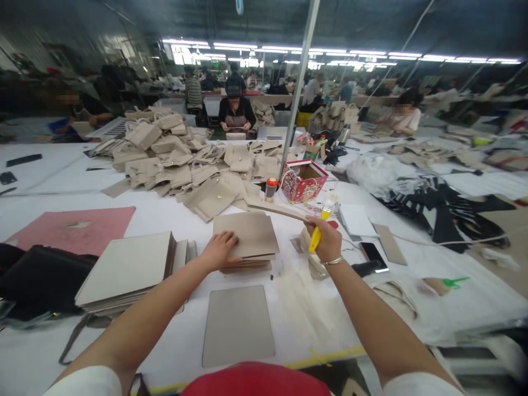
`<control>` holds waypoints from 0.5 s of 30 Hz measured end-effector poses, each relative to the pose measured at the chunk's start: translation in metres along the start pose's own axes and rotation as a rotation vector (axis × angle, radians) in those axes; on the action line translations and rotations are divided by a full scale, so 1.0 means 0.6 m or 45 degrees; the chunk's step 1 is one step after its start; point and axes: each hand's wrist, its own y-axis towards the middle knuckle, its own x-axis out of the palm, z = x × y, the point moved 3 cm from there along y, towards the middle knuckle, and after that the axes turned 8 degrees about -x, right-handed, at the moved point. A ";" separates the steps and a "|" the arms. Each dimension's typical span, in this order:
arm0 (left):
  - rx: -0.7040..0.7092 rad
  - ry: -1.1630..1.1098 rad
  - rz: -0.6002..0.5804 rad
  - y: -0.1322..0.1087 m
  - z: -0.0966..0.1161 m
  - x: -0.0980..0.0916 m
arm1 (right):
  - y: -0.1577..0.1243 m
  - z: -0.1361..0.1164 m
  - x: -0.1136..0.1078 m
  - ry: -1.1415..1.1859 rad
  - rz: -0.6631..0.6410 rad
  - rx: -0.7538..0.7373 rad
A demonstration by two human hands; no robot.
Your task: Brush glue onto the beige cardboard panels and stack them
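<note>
My left hand (221, 250) lies with its fingers spread on top of a stack of beige panels (251, 234). My right hand (325, 239) is closed around a yellow-handled brush (316, 237), its bristles pointing up and away. Its fingertips also pinch the end of a thin beige panel (280, 209), seen nearly edge-on and reaching left above the stack. A single flat grey-beige panel (239, 325) lies on the table in front of me. To the left stands a taller stack of larger panels (127, 267).
A large heap of beige bag pieces (173, 154) covers the table ahead. Beyond my right hand are a red patterned box (303, 184), a red-lidded jar (271, 189) and a metal pole (297, 88). A phone (374, 257) lies to the right. Co-workers sit across the table.
</note>
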 end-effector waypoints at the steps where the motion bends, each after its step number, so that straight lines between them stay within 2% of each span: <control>1: 0.023 0.003 -0.030 0.003 0.003 -0.002 | -0.006 -0.002 0.000 0.013 -0.015 -0.003; 8: 0.090 0.060 -0.160 0.011 0.017 -0.027 | -0.024 -0.004 -0.014 0.006 -0.040 0.070; 15: 0.084 0.193 -0.182 0.004 0.046 -0.033 | -0.024 -0.004 -0.041 0.021 0.005 0.044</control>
